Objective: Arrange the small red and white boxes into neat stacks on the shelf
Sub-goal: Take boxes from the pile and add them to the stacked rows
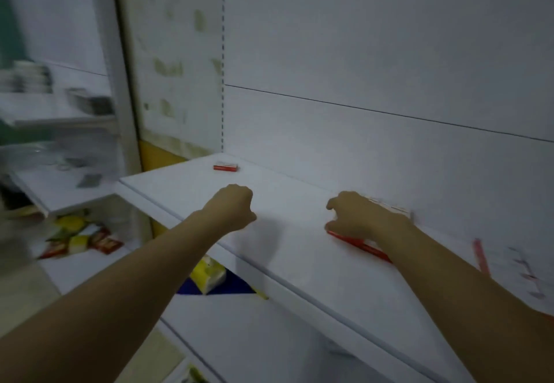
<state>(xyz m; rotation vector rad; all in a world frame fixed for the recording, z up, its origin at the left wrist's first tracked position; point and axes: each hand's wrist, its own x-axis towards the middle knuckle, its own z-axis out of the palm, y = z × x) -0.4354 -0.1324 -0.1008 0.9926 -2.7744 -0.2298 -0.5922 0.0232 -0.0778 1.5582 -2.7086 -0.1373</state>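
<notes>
One small red and white box (226,166) lies flat at the far left back of the white shelf (287,250). My left hand (236,207) hovers over the shelf's middle, curled into a fist with nothing in it. My right hand (358,216) rests on a row of red and white boxes (364,246) lying against the back wall, fingers spread over them; the hand and forearm hide most of the row. Whether it grips a box I cannot tell for sure. A red strip (481,255) shows further right, blurred.
The white back panel (389,68) rises right behind the shelf. Lower shelves at left carry yellow and red packages (81,237) and a yellow pack (209,274). More blurred shelving with grey items (60,98) stands at far left.
</notes>
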